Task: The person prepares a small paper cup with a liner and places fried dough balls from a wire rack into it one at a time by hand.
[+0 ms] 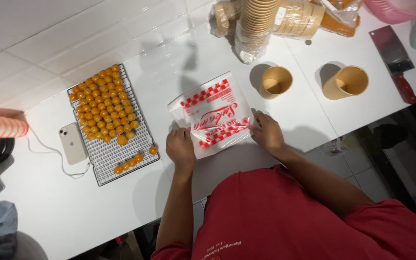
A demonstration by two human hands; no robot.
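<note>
A clear plastic bag (pixel 214 113) with red checkered bands and red lettering lay flat on the white table (pixel 314 110), directly in front of the person and between both hands. The left hand (pixel 180 147) pressed on the bag's near left corner, fingers curled over its edge, and the right hand (pixel 266 131) pinched the near right edge with the fingertips. Both forearms reached forward from red sleeves, elbows bent, wrists low to the table. To the left of the bag sat a black wire rack (pixel 121 156) covered mostly at its far end with small round orange balls (pixel 103 103), a few loose ones near its front edge. A white phone (pixel 72 143) lay beside the rack with a cable attached. Beyond the bag stood two tan paper cups (pixel 275 81), and behind them stacks of the same cups in clear wrap (pixel 253 26). A cleaver (pixel 394 60) with a red handle lay at the far right.
</note>
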